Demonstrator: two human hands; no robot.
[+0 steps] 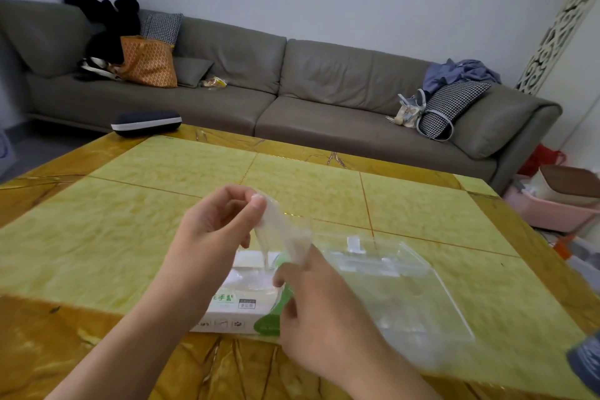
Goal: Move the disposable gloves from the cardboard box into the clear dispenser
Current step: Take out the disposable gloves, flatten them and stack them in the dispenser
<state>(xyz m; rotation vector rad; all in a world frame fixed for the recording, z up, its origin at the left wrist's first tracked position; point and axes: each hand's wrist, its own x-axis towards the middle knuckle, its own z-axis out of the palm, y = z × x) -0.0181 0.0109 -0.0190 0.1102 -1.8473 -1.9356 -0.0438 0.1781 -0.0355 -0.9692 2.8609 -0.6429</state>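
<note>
Clearly flimsy: thin clear glove (282, 234) mid-frame, above cardboard box (240, 299), dispenser (406, 286) to its right. Left hand (220, 221) pinches top; right hand (311, 299) pinches lower end. Weightless, slippery, clingy; best held by edge.

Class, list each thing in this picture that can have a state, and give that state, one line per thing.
White and green cardboard glove box: lying flat on the table, top opening open.
Thin clear plastic glove: lifted above the box, stretched between both hands.
Clear plastic dispenser: lying right of the box.
Left hand: pinching the glove's top.
Right hand: holding its lower end.
</note>
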